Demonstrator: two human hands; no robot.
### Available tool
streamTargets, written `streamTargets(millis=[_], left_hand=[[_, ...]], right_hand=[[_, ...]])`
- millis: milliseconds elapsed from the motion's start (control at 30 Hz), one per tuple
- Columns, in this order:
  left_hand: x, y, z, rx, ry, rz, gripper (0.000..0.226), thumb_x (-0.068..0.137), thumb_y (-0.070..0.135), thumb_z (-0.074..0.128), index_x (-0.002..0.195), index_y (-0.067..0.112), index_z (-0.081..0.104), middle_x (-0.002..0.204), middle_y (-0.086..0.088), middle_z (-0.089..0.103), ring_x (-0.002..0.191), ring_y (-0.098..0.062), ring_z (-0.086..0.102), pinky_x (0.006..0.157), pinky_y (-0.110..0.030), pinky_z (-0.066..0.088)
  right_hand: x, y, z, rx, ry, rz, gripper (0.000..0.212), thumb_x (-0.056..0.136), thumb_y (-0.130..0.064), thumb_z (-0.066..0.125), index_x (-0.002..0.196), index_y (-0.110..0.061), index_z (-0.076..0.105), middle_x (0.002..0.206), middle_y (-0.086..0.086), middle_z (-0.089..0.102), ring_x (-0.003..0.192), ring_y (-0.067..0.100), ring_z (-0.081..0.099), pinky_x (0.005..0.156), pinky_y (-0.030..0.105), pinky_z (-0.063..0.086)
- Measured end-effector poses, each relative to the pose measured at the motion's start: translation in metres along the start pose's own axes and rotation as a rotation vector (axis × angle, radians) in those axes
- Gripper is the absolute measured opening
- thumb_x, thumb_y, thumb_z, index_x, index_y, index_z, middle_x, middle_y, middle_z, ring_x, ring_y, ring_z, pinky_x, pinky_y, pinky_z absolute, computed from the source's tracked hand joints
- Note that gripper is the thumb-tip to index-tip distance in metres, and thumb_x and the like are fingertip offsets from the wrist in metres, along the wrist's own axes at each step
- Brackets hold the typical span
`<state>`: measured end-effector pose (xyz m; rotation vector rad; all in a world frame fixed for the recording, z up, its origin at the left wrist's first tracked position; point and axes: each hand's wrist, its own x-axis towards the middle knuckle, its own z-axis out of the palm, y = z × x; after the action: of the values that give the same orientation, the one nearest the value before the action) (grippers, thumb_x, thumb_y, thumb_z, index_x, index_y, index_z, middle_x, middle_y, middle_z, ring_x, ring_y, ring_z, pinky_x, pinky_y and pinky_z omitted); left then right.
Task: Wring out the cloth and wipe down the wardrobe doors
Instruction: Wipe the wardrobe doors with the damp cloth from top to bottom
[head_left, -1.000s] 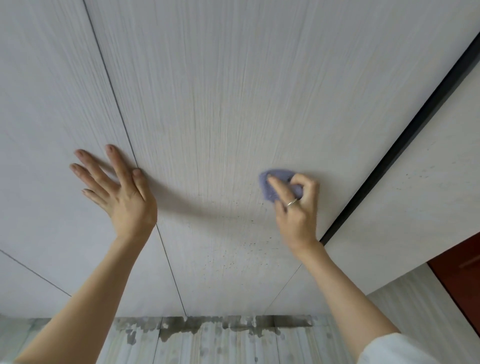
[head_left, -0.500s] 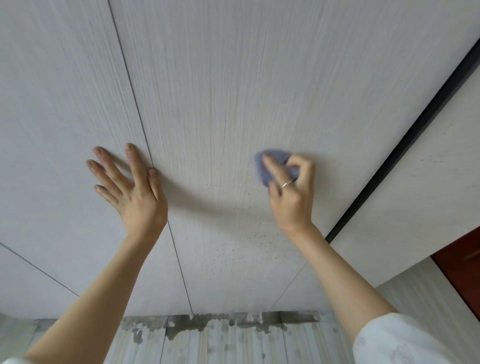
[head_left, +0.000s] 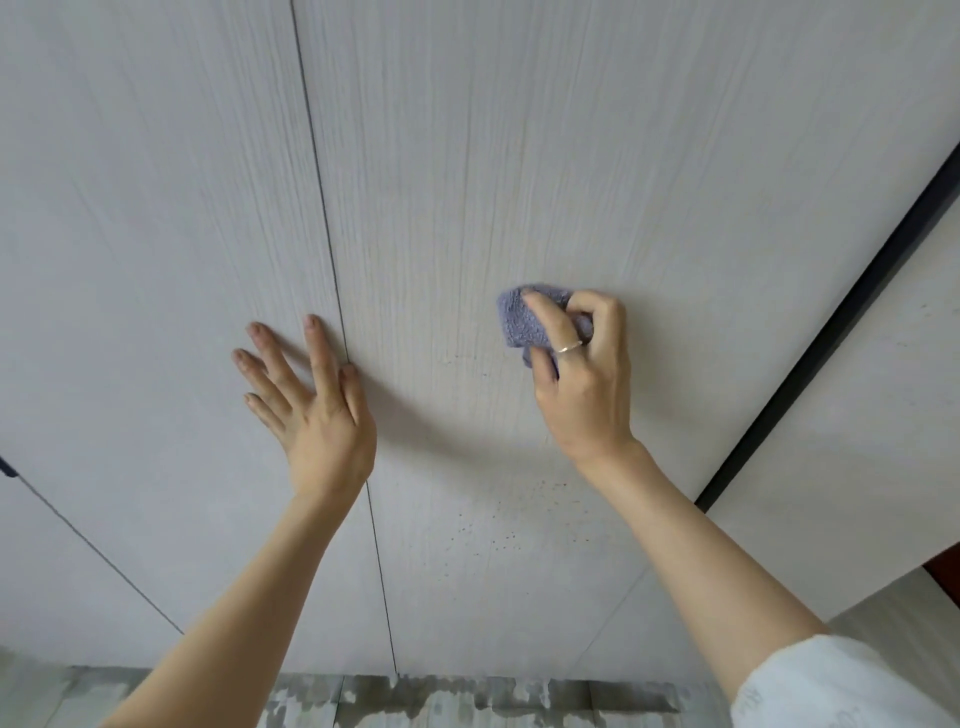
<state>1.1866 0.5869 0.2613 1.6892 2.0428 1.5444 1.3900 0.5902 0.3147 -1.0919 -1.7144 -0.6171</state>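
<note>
Pale wood-grain doors (head_left: 519, 156) fill nearly the whole view, split by thin dark seams; a wider black gap (head_left: 831, 332) runs diagonally at the right. Small dark specks dot the middle door low down, below the right wrist. A strip of floor (head_left: 415, 701) with dark wet-looking patches shows along the bottom edge. Both forearms reach up from below, the right one ending in a white sleeve (head_left: 831, 686). The left hand (head_left: 322, 410) lies flat on the doors across a seam, its grip wide, fingers straight and spread. The right hand (head_left: 587, 384), wearing a ring (head_left: 567, 347), has its grip curled round a bunched purple cloth (head_left: 519, 317) and presses it against the middle door.
</note>
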Motion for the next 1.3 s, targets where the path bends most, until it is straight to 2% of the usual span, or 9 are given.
streamTargets(millis=[100,233,500,600,700,800,1033,1167,1300], left_hand=[[0.003,-0.006,0.005,0.009,0.028,0.034,0.059,0.100,0.024,0.027,0.148,0.038,-0.004,0.156,-0.009,-0.019,0.142,-0.033,-0.021,0.112,-0.056,-0.007],[0.003,-0.013,0.009,0.035,0.048,0.062,0.058,0.098,0.028,0.026,0.148,0.039,-0.003,0.157,-0.011,-0.015,0.142,-0.034,-0.018,0.111,-0.058,-0.005],[0.004,-0.032,0.011,0.137,0.041,0.135,0.056,0.098,0.036,0.021,0.143,0.041,-0.012,0.157,-0.013,-0.014,0.142,-0.037,-0.016,0.111,-0.060,-0.001],[0.004,-0.041,0.013,0.166,0.063,0.185,0.057,0.099,0.037,0.021,0.142,0.045,-0.015,0.157,-0.013,-0.013,0.143,-0.036,-0.015,0.112,-0.060,-0.001],[0.005,-0.048,0.014,0.205,0.094,0.238,0.057,0.099,0.037,0.022,0.145,0.041,-0.011,0.157,-0.015,-0.008,0.143,-0.038,-0.010,0.111,-0.061,0.001],[0.004,-0.053,0.015,0.217,0.108,0.265,0.055,0.099,0.037,0.022,0.147,0.034,-0.004,0.157,-0.018,-0.002,0.142,-0.041,-0.006,0.111,-0.062,0.003],[-0.005,-0.077,0.021,0.237,0.096,0.302,0.052,0.098,0.038,0.019,0.147,0.040,0.003,0.157,-0.013,-0.003,0.143,-0.039,-0.006,0.109,-0.066,0.003],[-0.013,-0.088,0.027,0.209,0.092,0.258,0.053,0.097,0.038,0.019,0.147,0.040,0.000,0.158,-0.013,-0.004,0.143,-0.039,-0.008,0.108,-0.069,0.003],[-0.012,-0.093,0.030,0.205,0.096,0.274,0.054,0.097,0.038,0.017,0.146,0.043,-0.005,0.158,-0.010,-0.008,0.143,-0.037,-0.012,0.108,-0.068,-0.001]], right_hand=[[-0.034,-0.007,0.024,0.003,-0.156,-0.089,0.049,0.095,-0.055,0.036,0.105,-0.017,0.067,0.090,-0.022,0.041,0.085,-0.007,0.042,0.077,0.007,0.033],[-0.055,-0.009,0.028,-0.052,-0.265,-0.477,0.026,0.080,-0.002,0.058,0.100,-0.016,0.068,0.090,0.003,0.044,0.075,0.020,0.043,0.059,0.032,0.040],[0.020,-0.045,0.035,0.069,-0.070,-0.039,0.047,0.099,-0.046,0.027,0.106,-0.019,0.064,0.097,-0.009,0.047,0.084,-0.002,0.035,0.075,0.011,0.026],[-0.035,-0.046,0.054,-0.026,-0.094,-0.224,0.011,0.092,-0.029,0.059,0.090,-0.018,0.060,0.078,-0.002,0.058,0.067,0.014,0.055,0.063,0.021,0.036],[-0.080,-0.031,0.070,-0.077,-0.203,-0.634,0.017,0.080,-0.002,0.063,0.092,-0.013,0.068,0.083,0.005,0.047,0.068,0.022,0.044,0.061,0.029,0.030],[-0.064,-0.035,0.067,-0.020,-0.149,-0.498,0.028,0.095,-0.008,0.042,0.099,-0.013,0.070,0.086,0.003,0.050,0.072,0.020,0.050,0.061,0.028,0.040],[-0.021,-0.067,0.072,0.136,0.057,-0.223,0.028,0.080,-0.003,0.053,0.106,0.000,0.062,0.096,0.006,0.043,0.079,0.028,0.049,0.064,0.033,0.042],[-0.090,-0.069,0.098,0.040,-0.088,-0.436,0.008,0.089,-0.008,0.053,0.090,-0.013,0.059,0.071,-0.001,0.050,0.067,0.019,0.048,0.055,0.030,0.038],[-0.115,-0.053,0.100,-0.077,-0.187,-0.671,0.036,0.089,0.004,0.036,0.081,-0.011,0.069,0.071,0.004,0.054,0.065,0.020,0.047,0.058,0.029,0.035]])
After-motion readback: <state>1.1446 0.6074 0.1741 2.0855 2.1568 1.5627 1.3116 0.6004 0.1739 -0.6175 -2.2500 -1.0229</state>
